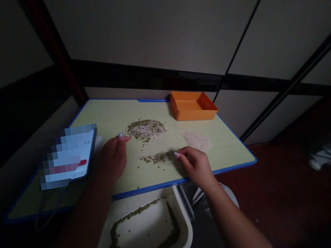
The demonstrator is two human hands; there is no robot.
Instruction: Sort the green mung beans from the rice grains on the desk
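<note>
A mixed pile of small green grains and whitish grains (pixel 147 130) lies on the pale yellow tabletop (pixel 124 181). My left hand (pixel 114 156) is at its left edge, thumb and forefinger drawn together; anything between them is too small to make out. A narrower strip of mostly green grains (pixel 157 158) is spread closer to me. At its right end my right hand (pixel 197 164) is closed in a pinch, and what it holds is hidden. Just beyond that hand sits a separate whitish, rice-like heap (pixel 196 140).
An orange open box (pixel 194 108) stands at the far right corner. On the left a lit phone (pixel 72 154) leans at a tilt, with a cable (pixel 44 207) below it. Under the front edge is a white tub (pixel 185 226) with green grains along its inner sides.
</note>
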